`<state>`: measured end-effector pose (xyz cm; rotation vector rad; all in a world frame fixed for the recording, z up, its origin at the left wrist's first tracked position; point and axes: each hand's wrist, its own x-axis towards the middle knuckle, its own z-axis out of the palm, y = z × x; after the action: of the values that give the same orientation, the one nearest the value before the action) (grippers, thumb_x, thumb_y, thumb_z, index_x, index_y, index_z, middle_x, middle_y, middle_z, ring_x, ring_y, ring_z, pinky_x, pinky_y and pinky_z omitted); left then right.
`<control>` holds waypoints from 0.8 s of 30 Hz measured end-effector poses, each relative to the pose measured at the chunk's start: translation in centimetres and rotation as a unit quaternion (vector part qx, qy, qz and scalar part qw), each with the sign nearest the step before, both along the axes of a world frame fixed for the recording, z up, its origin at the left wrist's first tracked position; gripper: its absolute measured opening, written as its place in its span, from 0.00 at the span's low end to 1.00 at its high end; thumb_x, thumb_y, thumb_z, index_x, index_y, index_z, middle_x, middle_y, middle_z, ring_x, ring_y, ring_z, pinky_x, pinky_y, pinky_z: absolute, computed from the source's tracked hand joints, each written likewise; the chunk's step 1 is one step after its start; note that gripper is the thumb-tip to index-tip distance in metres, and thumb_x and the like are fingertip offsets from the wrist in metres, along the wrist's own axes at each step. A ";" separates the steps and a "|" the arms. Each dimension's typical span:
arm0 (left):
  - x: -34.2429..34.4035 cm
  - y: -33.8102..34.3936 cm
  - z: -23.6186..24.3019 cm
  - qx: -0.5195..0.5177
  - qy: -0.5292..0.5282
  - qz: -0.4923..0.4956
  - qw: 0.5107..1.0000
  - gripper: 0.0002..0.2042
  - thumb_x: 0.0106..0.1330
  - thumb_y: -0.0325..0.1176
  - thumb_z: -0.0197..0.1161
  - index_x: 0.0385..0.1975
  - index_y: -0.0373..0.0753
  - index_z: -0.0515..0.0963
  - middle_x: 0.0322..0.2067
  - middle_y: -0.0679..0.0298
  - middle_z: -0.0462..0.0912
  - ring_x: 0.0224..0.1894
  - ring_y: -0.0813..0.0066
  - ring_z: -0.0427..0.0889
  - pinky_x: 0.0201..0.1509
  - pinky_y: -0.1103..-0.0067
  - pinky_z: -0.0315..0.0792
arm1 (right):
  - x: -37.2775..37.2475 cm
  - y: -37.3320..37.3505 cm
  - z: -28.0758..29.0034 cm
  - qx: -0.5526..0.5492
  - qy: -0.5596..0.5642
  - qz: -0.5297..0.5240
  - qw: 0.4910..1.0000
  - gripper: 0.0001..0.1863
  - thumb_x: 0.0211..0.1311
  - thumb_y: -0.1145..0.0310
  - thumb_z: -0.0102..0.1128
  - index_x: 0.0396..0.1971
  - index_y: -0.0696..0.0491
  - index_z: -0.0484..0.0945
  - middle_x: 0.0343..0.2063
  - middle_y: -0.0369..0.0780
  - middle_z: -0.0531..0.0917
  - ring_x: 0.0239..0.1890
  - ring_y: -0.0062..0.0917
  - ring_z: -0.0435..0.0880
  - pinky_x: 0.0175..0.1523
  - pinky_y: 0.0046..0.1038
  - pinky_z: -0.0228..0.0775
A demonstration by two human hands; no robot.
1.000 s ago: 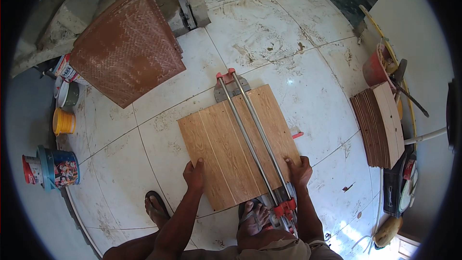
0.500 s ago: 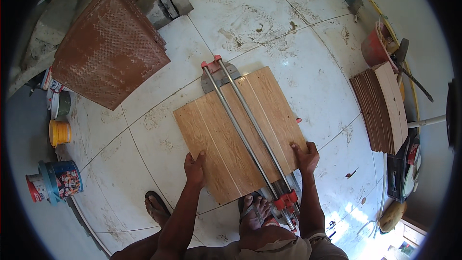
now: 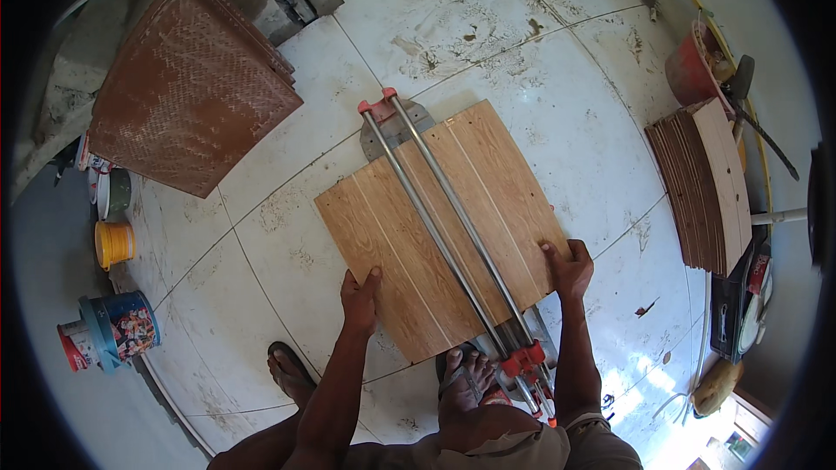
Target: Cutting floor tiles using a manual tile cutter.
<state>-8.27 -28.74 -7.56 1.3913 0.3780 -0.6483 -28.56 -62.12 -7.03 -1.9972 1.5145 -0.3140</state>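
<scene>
The wood-patterned tile (image 3: 418,248) lies in the middle of the scene, slanted, under the two metal rails of a red-and-grey tile cutter (image 3: 524,360).

At the far left, a blue bucket (image 3: 135,331) with a printed picture is nearest the person, a yellow pail (image 3: 114,245) farther off, and beyond it a stack of reddish-brown tiles (image 3: 196,87) showing its ridged face. On the near left is a sandalled left foot (image 3: 293,370).

The left hand (image 3: 359,300) is closed on the tile's left edge, thumb on the top face; how its fingers sit below cannot be told. The cutter's grey end plate (image 3: 397,131) sticks out past the tile's far edge, and the red carriage sits just past the near edge, beside the sandalled right foot (image 3: 467,376).

The right hand (image 3: 570,270) grips the tile's right edge near its near corner, thumb on top, its other fingers mostly hidden. Farther right stands a stack of wood-toned tiles (image 3: 701,187), with a red bucket (image 3: 694,65) beyond it and a black case (image 3: 730,313) on its near side.
</scene>
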 end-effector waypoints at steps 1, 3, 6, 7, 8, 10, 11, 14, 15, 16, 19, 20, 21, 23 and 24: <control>0.1 0.1 0.0 -0.009 0.008 -0.004 1.000 0.21 0.68 0.33 0.68 0.57 0.35 0.72 0.51 0.62 0.82 0.50 0.73 0.81 0.59 0.73 0.74 | -0.2 -0.1 -0.3 0.001 -0.002 0.002 1.000 0.29 0.47 0.49 0.81 0.34 0.60 0.82 0.26 0.44 0.86 0.27 0.27 0.83 0.37 0.32 0.76; 0.4 0.5 -0.1 -0.018 0.011 -0.008 1.000 0.22 0.69 0.34 0.68 0.59 0.36 0.70 0.53 0.61 0.81 0.53 0.71 0.80 0.60 0.72 0.74 | -0.3 -0.2 -0.6 0.001 -0.003 0.007 1.000 0.29 0.48 0.49 0.81 0.34 0.60 0.82 0.26 0.44 0.86 0.27 0.27 0.83 0.36 0.32 0.76; 0.3 0.7 -0.3 -0.022 0.016 -0.012 1.000 0.24 0.69 0.34 0.67 0.61 0.37 0.69 0.54 0.60 0.80 0.55 0.68 0.79 0.62 0.70 0.74 | -0.1 0.0 -0.5 -0.020 -0.003 0.019 1.000 0.28 0.48 0.50 0.81 0.33 0.61 0.82 0.25 0.44 0.86 0.26 0.26 0.82 0.36 0.32 0.75; 0.3 0.6 -0.3 -0.016 0.020 -0.012 1.000 0.23 0.69 0.34 0.67 0.61 0.37 0.69 0.55 0.60 0.80 0.55 0.68 0.79 0.61 0.70 0.74 | -0.1 0.0 -0.5 -0.010 -0.016 0.011 1.000 0.28 0.48 0.50 0.81 0.33 0.61 0.82 0.25 0.43 0.86 0.26 0.25 0.81 0.36 0.32 0.75; 0.4 0.5 -0.3 -0.016 0.020 -0.010 1.000 0.23 0.69 0.34 0.67 0.61 0.37 0.69 0.55 0.60 0.80 0.55 0.68 0.79 0.61 0.70 0.74 | -0.1 0.0 -0.5 0.000 -0.030 0.003 1.000 0.27 0.48 0.51 0.81 0.33 0.61 0.82 0.25 0.43 0.86 0.27 0.25 0.81 0.36 0.32 0.75; 0.4 0.5 -0.4 -0.035 0.028 0.005 0.999 0.22 0.68 0.33 0.69 0.58 0.36 0.71 0.52 0.62 0.82 0.52 0.72 0.81 0.60 0.73 0.74 | -0.2 -0.2 -0.7 0.003 -0.020 0.002 1.000 0.30 0.46 0.48 0.81 0.34 0.60 0.82 0.26 0.44 0.86 0.27 0.28 0.83 0.36 0.33 0.76; 0.3 0.5 -0.4 -0.035 0.028 0.006 0.999 0.22 0.68 0.33 0.69 0.58 0.36 0.71 0.52 0.62 0.82 0.52 0.72 0.81 0.60 0.73 0.74 | -0.4 -0.3 -0.9 0.007 -0.011 -0.001 1.000 0.33 0.44 0.44 0.81 0.36 0.60 0.83 0.27 0.45 0.87 0.28 0.31 0.85 0.37 0.34 0.77; 0.4 0.2 -0.6 -0.036 0.025 0.005 0.999 0.22 0.68 0.33 0.69 0.58 0.36 0.72 0.52 0.62 0.82 0.52 0.72 0.81 0.60 0.73 0.74 | -0.8 -0.6 -1.6 -0.002 -0.026 0.001 1.000 0.32 0.44 0.45 0.82 0.35 0.60 0.83 0.27 0.45 0.87 0.28 0.31 0.85 0.37 0.34 0.77; 0.3 0.2 -0.5 -0.036 0.028 0.004 0.999 0.22 0.68 0.33 0.69 0.58 0.36 0.72 0.52 0.62 0.82 0.52 0.72 0.81 0.60 0.73 0.74 | -0.8 -0.6 -1.6 -0.002 -0.025 -0.002 1.000 0.32 0.44 0.45 0.82 0.35 0.60 0.83 0.27 0.45 0.87 0.28 0.31 0.85 0.37 0.34 0.77; 0.3 0.1 -0.4 -0.035 0.030 0.004 0.999 0.22 0.68 0.33 0.69 0.58 0.36 0.72 0.52 0.62 0.82 0.52 0.72 0.81 0.60 0.73 0.74 | -0.8 -0.6 -1.7 0.001 -0.025 -0.002 1.000 0.32 0.44 0.46 0.82 0.35 0.60 0.83 0.27 0.45 0.87 0.28 0.31 0.85 0.37 0.34 0.77; 0.3 0.2 -0.1 -0.039 0.037 0.010 0.998 0.22 0.68 0.33 0.69 0.59 0.36 0.71 0.53 0.62 0.82 0.52 0.71 0.81 0.60 0.72 0.74 | -0.5 -0.5 -1.5 0.001 -0.028 -0.003 1.000 0.29 0.46 0.49 0.82 0.34 0.60 0.82 0.26 0.43 0.86 0.27 0.27 0.83 0.36 0.32 0.76; 0.4 0.2 0.0 -0.039 0.036 0.008 0.999 0.22 0.68 0.33 0.69 0.59 0.36 0.71 0.53 0.62 0.82 0.52 0.71 0.81 0.60 0.72 0.74 | -0.4 -0.4 -1.3 -0.002 -0.031 -0.002 1.000 0.26 0.47 0.53 0.82 0.32 0.60 0.82 0.24 0.41 0.85 0.26 0.23 0.80 0.35 0.30 0.75; 0.4 0.2 0.0 -0.043 0.044 0.005 0.998 0.22 0.68 0.34 0.69 0.59 0.37 0.71 0.53 0.62 0.82 0.52 0.71 0.81 0.60 0.72 0.74 | -0.4 -0.4 -1.1 -0.002 -0.032 -0.003 0.999 0.26 0.47 0.53 0.82 0.32 0.60 0.82 0.24 0.41 0.85 0.26 0.23 0.80 0.35 0.30 0.75; 0.4 0.2 0.0 -0.046 0.051 0.002 0.998 0.22 0.68 0.34 0.69 0.60 0.37 0.71 0.53 0.62 0.82 0.53 0.71 0.81 0.60 0.72 0.74 | -0.3 -0.3 -0.8 0.016 -0.033 -0.011 0.999 0.30 0.44 0.48 0.83 0.34 0.60 0.83 0.26 0.45 0.86 0.27 0.31 0.85 0.36 0.34 0.77; 0.4 0.2 -0.1 -0.058 0.050 0.003 0.997 0.23 0.68 0.34 0.69 0.60 0.37 0.71 0.53 0.62 0.81 0.53 0.71 0.81 0.60 0.71 0.75 | -0.3 -0.3 -0.8 0.017 -0.035 -0.013 0.999 0.30 0.44 0.48 0.83 0.34 0.60 0.83 0.26 0.45 0.86 0.27 0.31 0.85 0.36 0.34 0.77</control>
<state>-7.90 -28.59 -7.65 1.2511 0.4176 -0.7257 -28.84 -62.44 -7.86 -1.9230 1.4929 -0.3628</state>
